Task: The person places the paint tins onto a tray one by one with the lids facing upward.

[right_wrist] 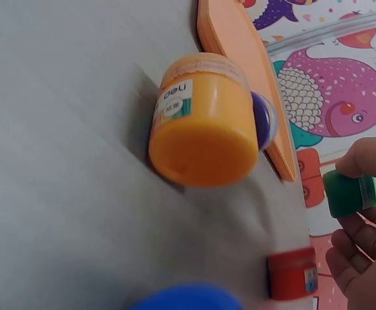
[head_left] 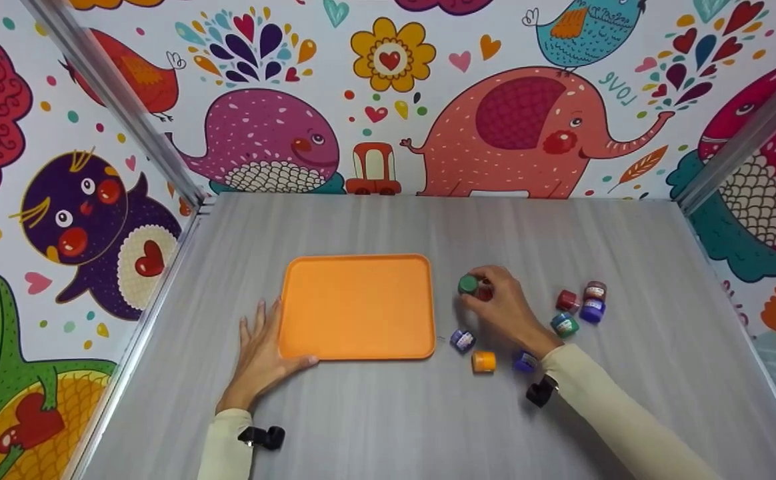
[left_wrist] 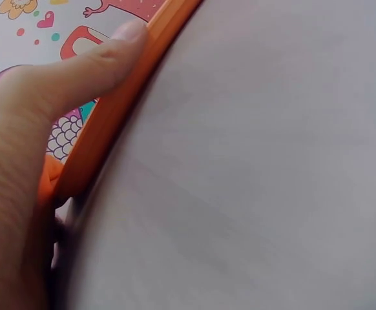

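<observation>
Grey tabletop (head_left: 375, 420): right fingers (right_wrist: 364, 235) pinch a green jar (right_wrist: 343, 195) between them (left fingers (head_left: 261, 319) spread).

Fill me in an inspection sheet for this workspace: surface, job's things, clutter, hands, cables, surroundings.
Surface: gray, faintly streaked table.
Job's things: orange tray; green paint jar in hand; red paint jar near that hand; purple paint jar and orange paint jar near the tray's near-right corner; blue paint jar by the right wrist; cluster of four paint jars farther right.
Clutter: nothing seen.
Left hand: rests against the tray's left and near edges.
Right hand: pinches the green paint jar.
Cables: nothing seen.
Surroundings: cartoon-printed walls, metal posts.
</observation>
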`<move>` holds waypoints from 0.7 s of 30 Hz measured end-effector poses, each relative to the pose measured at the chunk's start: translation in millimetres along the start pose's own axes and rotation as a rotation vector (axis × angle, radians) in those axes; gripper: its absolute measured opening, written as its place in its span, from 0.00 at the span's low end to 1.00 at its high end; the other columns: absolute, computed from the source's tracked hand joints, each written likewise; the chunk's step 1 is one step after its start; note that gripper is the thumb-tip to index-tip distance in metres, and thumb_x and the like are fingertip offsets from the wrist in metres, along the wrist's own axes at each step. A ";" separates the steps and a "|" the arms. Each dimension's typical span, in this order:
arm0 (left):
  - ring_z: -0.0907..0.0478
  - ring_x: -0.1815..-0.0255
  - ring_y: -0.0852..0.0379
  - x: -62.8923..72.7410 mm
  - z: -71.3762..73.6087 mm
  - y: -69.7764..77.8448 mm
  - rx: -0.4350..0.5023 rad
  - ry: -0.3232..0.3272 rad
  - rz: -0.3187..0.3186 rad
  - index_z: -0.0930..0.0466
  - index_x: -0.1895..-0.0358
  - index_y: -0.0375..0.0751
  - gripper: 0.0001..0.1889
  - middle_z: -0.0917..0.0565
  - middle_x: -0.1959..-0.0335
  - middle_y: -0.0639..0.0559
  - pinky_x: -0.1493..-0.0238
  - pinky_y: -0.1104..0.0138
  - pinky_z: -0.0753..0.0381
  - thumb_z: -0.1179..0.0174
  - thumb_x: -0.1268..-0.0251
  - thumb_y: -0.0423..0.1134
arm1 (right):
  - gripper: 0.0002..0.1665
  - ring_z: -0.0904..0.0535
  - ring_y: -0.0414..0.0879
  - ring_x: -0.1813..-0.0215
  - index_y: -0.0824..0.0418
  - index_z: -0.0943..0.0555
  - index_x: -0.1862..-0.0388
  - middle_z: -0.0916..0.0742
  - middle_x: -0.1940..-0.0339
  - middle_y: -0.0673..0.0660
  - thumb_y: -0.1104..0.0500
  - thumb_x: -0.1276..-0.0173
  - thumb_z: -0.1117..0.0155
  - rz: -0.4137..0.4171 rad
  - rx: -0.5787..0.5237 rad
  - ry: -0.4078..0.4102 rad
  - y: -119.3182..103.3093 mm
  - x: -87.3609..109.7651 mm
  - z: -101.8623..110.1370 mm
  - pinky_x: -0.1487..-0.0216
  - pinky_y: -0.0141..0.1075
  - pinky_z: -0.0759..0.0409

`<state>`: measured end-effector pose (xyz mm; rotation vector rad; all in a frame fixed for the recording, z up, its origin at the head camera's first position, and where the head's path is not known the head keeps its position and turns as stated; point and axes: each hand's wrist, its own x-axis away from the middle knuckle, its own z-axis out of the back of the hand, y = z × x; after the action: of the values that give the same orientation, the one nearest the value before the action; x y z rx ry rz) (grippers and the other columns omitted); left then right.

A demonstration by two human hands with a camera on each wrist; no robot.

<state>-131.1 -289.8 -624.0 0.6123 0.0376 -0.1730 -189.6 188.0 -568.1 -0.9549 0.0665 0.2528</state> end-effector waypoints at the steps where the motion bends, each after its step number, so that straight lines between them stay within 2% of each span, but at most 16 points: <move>1: 0.63 0.09 0.27 -0.7 0.2 0.5 -0.001 -0.001 -0.001 0.54 0.10 0.31 0.75 0.48 0.11 0.30 0.16 0.32 0.77 0.20 0.52 0.71 | 0.25 0.17 0.57 0.40 0.64 0.17 0.36 0.15 0.40 0.62 0.62 0.28 0.21 0.005 -0.006 -0.005 -1.0 -1.6 -2.1 0.33 0.55 0.14; 9: 0.63 0.09 0.26 0.4 1.6 1.2 -0.027 -0.005 0.011 0.53 0.10 0.33 0.75 0.47 0.11 0.30 0.16 0.31 0.77 0.20 0.52 0.71 | 0.21 0.17 0.58 0.40 0.65 0.15 0.41 0.13 0.44 0.61 0.65 0.30 0.20 0.065 -0.041 -0.018 -6.6 -17.0 -24.6 0.35 0.57 0.15; 14: 0.63 0.09 0.26 1.9 1.6 1.1 -0.019 -0.001 0.014 0.52 0.10 0.33 0.75 0.46 0.12 0.28 0.16 0.31 0.77 0.20 0.52 0.71 | 0.20 0.17 0.57 0.40 0.64 0.14 0.41 0.12 0.44 0.60 0.64 0.30 0.19 0.052 -0.022 -0.031 -6.9 -24.7 -37.0 0.34 0.56 0.16; 21: 0.62 0.09 0.26 -2.4 -1.2 0.6 0.000 0.008 0.007 0.51 0.10 0.32 0.75 0.45 0.12 0.27 0.16 0.31 0.76 0.19 0.53 0.71 | 0.21 0.19 0.52 0.43 0.62 0.14 0.39 0.14 0.44 0.58 0.63 0.28 0.20 0.033 -0.030 -0.076 -5.5 -35.6 -42.5 0.37 0.51 0.14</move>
<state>-133.3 -288.3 -624.5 0.6127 0.0428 -0.1640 -220.4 143.8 -582.4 -0.9732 0.0085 0.3209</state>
